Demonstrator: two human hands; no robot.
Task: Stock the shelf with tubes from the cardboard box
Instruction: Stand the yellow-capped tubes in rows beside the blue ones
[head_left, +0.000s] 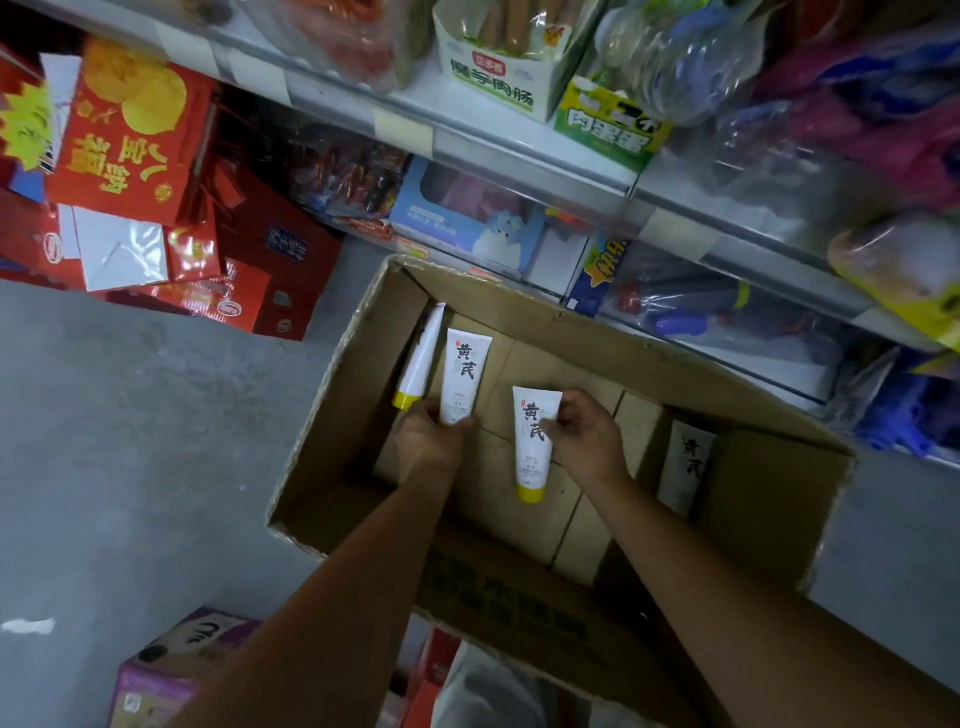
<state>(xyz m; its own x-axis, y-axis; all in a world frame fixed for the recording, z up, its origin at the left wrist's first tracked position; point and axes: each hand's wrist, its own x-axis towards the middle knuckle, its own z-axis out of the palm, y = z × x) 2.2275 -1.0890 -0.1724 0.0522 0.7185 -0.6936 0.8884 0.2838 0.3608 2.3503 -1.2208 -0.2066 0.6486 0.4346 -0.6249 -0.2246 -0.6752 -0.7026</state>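
**Tubes: left tube (464, 371) and right tube (535, 441), one per hand, low in the cardboard box (337, 405)**

The box sits open on the floor (130, 441), just below the shelf (545, 161). The left hand (428, 441) has its fingers curled round the lower end of the left tube, and the cap end is hidden under the hand. The right hand (587, 436) pinches the right tube at mid-body, thumb and fingers on its right edge, with the yellow cap (531, 491) pointing back toward the person. Cannot tell if either tube is off the box bottom yet.

A third tube (421, 358) leans on the left box wall, just beside the left hand. A fourth tube (685, 467) stands in shadow on the right side; detail is dim.

The step looks like pickup, with both tubes about to be lifted out.

To do it well:
- The right pinch is on the edge only and the tube is soft. A fuller wrap round the body should stop it twisting.
- Lift straight up so the left hand clears the box wall and does not knock the third tube.
- The shelf front is crowded with bagged goods, so a free slot is probably best found before raising both hands.
- Keep the printed faces outward and the caps the same way when placing.

The box still holds stock, so the task is judged unfinished.
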